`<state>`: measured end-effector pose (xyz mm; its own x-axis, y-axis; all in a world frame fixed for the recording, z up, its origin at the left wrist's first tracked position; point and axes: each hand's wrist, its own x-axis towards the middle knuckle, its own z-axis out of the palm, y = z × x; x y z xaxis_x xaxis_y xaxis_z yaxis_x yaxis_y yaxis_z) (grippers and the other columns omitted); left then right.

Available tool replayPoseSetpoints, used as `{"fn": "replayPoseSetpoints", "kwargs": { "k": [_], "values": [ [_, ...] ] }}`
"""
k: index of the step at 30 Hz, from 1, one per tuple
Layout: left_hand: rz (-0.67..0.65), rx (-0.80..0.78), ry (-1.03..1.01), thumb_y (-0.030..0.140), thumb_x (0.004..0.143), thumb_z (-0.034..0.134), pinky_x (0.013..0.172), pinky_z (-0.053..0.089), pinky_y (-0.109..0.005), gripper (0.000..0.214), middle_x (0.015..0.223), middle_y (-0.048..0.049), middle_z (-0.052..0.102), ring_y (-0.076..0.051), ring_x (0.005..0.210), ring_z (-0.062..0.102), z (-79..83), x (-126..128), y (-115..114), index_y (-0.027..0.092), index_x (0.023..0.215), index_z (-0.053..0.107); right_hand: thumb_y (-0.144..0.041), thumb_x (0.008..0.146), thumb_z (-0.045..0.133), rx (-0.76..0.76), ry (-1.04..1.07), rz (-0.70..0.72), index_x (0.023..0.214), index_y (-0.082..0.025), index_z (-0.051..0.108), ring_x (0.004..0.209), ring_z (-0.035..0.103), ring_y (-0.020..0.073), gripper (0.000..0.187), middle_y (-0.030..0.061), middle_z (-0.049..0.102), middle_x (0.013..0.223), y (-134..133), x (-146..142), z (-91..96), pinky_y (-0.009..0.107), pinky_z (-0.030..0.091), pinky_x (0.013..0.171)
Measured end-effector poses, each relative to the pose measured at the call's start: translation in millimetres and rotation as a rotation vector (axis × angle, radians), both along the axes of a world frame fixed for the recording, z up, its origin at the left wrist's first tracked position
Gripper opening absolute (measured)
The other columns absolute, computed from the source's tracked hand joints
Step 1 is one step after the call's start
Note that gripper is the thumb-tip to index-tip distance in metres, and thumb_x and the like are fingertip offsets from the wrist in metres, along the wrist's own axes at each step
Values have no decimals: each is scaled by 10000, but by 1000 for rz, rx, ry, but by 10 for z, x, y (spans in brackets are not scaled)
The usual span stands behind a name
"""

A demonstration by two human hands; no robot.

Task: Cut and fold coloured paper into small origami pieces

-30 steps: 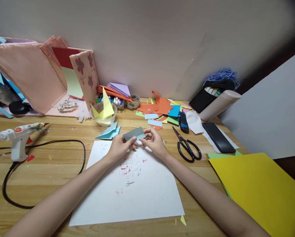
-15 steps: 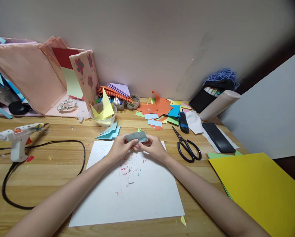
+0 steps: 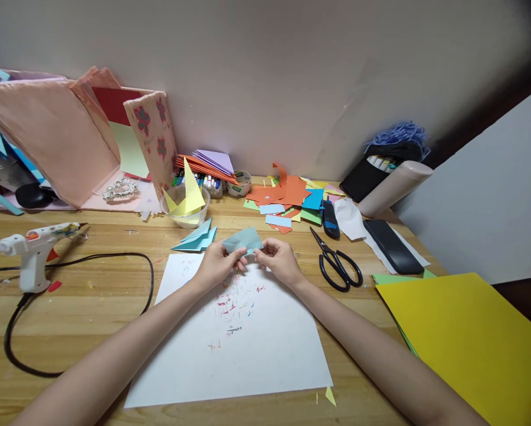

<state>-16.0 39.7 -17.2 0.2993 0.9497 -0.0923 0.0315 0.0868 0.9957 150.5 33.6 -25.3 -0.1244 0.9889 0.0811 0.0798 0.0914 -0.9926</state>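
Note:
A small piece of light blue paper (image 3: pixel 243 239) with a crease is held above the far edge of a white sheet (image 3: pixel 229 373). My left hand (image 3: pixel 218 263) pinches its left side, thumb across the front. At its lower right corner, my right hand (image 3: pixel 280 260) grips the paper between thumb and fingertips. Coloured smears mark the white sheet beneath. Just left of my hands lie folded light blue paper pieces (image 3: pixel 196 238). Black-handled scissors (image 3: pixel 336 260) rest on the table to the right.
A white glue gun (image 3: pixel 36 254) with a black cord stands at the left. Behind are a plastic cup (image 3: pixel 187 216) with yellow paper, and orange paper scraps (image 3: pixel 287 192). A box cutter (image 3: pixel 331 220), a black phone-like object (image 3: pixel 393 245) and yellow sheets (image 3: pixel 464 337) are on the right.
The light blue paper has tilted up and shows more of its face. My right hand has shifted slightly to the right, its fingers now at the paper's corner.

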Motion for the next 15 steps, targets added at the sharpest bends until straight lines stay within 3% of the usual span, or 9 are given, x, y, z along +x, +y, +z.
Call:
{"fn": "replayPoseSetpoints", "kwargs": {
  "k": [11,15],
  "values": [
    [56,-15,25,358,725,617,471,467,-229,264,567,-41,635,-122,464,588,52,4,1,113,639,567,-306,667,641,-16,68,-247,616,-156,529,400,427,76,193,-33,519,495,81,47,-20,200,359,396],
    [52,-23,2,369,719,622,440,443,-218,261,543,-12,607,-101,428,540,49,-16,-4,121,707,541,-290,714,597,32,98,-290,752,-161,545,508,511,102,144,-7,559,610,101,64,-10,203,418,444]
  ]
}}
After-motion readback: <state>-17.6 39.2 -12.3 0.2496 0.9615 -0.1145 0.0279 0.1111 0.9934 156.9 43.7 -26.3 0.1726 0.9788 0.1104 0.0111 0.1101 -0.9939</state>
